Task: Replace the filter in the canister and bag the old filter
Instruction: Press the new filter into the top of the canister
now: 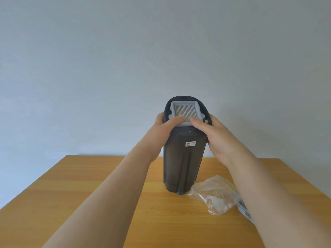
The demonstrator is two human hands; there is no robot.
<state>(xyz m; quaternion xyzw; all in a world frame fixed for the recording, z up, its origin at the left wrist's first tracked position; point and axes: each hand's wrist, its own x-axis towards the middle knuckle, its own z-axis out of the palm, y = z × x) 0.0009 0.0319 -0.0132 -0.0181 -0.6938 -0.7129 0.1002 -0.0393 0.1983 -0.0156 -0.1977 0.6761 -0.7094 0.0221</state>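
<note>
A tall dark grey canister stands upright on the wooden table. A white square pleated filter sits in its top opening. My left hand wraps the canister's upper left side, with the thumb lying on the filter's near edge. My right hand wraps the upper right side, its thumb pressing the same near edge. A clear zip bag lies crumpled on the table to the canister's right. Another white filter peeks out from under my right forearm, mostly hidden.
A plain pale wall stands behind the table. The table's far edge runs just behind the canister.
</note>
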